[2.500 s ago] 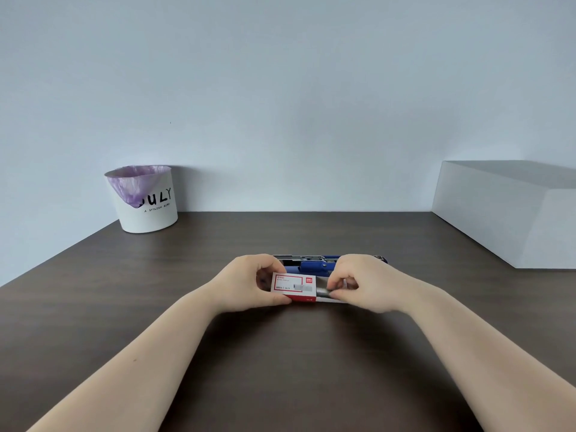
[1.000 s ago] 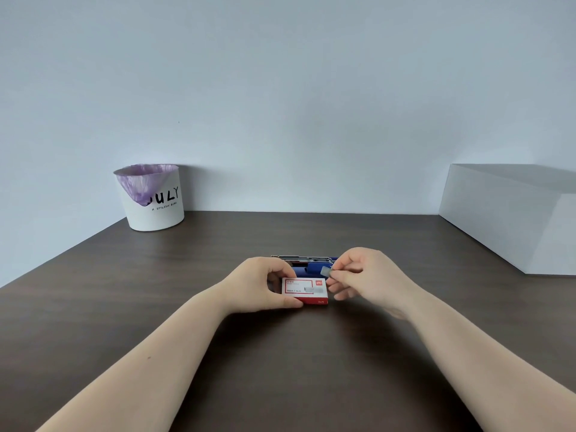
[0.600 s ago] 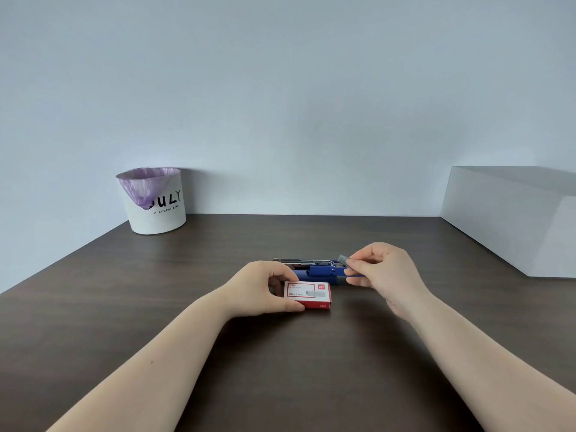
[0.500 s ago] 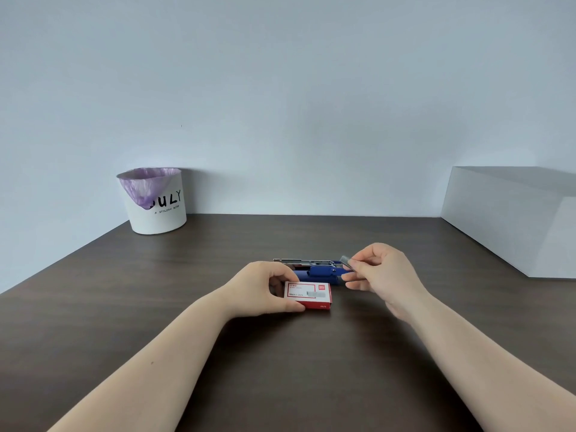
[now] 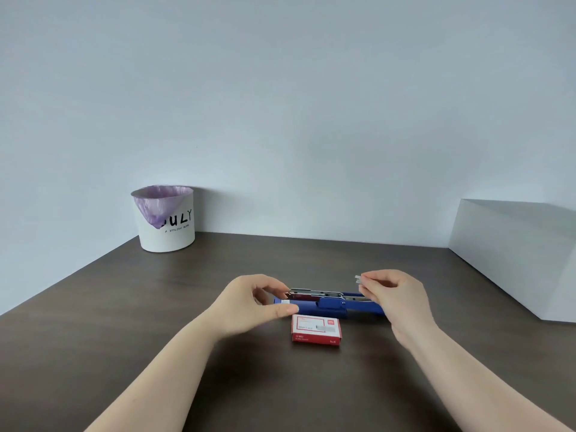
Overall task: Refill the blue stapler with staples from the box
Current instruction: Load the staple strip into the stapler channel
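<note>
The blue stapler lies folded open flat on the dark table, its metal staple channel facing up. My left hand pinches the channel's left end between thumb and fingers. My right hand hovers over the stapler's right end and pinches a small silver strip of staples between thumb and forefinger. The red and white staple box lies shut on the table just in front of the stapler, with neither hand touching it.
A white bin with a purple liner stands at the back left against the wall. A large white box sits at the right. The dark wooden table stretches to the wall.
My left hand let go of the staple box and moved up to the stapler's left end. My right hand carried the staple strip up and to the right, over the stapler.
</note>
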